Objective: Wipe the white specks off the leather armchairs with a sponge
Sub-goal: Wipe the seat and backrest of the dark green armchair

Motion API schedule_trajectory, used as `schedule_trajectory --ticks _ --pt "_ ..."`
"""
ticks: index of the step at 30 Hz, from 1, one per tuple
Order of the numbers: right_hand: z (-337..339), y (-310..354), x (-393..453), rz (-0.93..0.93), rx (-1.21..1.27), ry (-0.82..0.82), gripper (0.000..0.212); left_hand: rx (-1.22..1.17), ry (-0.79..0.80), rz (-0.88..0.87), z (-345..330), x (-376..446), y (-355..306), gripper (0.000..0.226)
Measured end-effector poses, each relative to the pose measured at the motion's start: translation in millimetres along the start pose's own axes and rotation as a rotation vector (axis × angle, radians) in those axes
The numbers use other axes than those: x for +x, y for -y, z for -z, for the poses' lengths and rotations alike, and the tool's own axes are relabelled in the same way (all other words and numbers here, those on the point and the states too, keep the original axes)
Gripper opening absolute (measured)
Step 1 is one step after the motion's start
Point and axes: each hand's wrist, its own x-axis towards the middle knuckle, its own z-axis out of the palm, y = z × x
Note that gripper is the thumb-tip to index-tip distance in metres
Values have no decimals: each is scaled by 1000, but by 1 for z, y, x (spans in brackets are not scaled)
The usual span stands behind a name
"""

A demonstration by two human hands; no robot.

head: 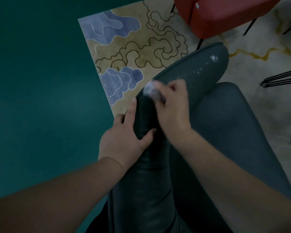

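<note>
Here, left hand [124, 137] clamps the dark grey-green leather armchair [191, 78] arm; right hand [171, 106] pinches a soft, light, blurred whitish sponge [150, 89] there; specks [213, 58] beyond. Leather probably slick.

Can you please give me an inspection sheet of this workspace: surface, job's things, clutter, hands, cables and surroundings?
Surface: dark grey leather armchair; its armrest runs away from the camera.
Job's things: white specks lie on the far end of the armrest; a pale, blurred sponge sits on the nearer part.
Clutter: nothing seen.
Hands: right hand grips the sponge against the armrest; left hand holds the armrest from the side, thumb on top.
Cables: nothing seen.
Surroundings: patterned rug on a teal floor; red chair beyond; black wire legs at the right.
</note>
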Motion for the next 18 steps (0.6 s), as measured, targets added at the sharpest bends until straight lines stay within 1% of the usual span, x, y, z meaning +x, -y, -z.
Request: schedule_trajectory --ticks 2,3,4,6,7,8,9,10,11,12,13,14,15,17,18 --pt "5 5 -21 182 -24 147 29 -2 -2 8 0 1 1 90" --pt "10 0 -12 212 -48 177 30 5 -10 14 0 1 0 92" --pt "14 -8 2 185 -73 167 30 15 -21 17 -1 1 0 93" --pt "17 -21 30 12 -75 32 23 35 -33 28 -1 0 -1 97" --pt "15 -24 34 -30 -52 -27 19 40 -31 35 -1 -1 -1 99" --pt "13 -19 27 -36 -51 -46 16 38 -26 41 -1 -1 -1 100" --pt "10 -11 13 13 -46 4 13 28 -18 51 -1 0 -1 101" --pt "7 -1 -7 132 -29 98 13 10 -8 64 -1 1 -1 103" --pt "7 7 -24 212 24 207 18 -7 -2 75 -1 1 -1 104" --pt "10 4 -29 280 13 254 24 -15 -2 79 -1 2 -1 104" --pt "15 0 -21 280 14 280 26 -10 -5 77 -1 1 -1 104" --pt "18 -9 -9 218 4 265 25 4 -9 72 -1 1 -2 104" --pt "20 -15 5 143 -13 195 24 18 -13 67 -1 1 -2 104" --pt "21 -21 17 -37 46 66 25 26 -10 67 -1 -1 -2 104" --pt "20 -15 11 -75 94 52 23 19 -5 66 -1 0 -1 104"
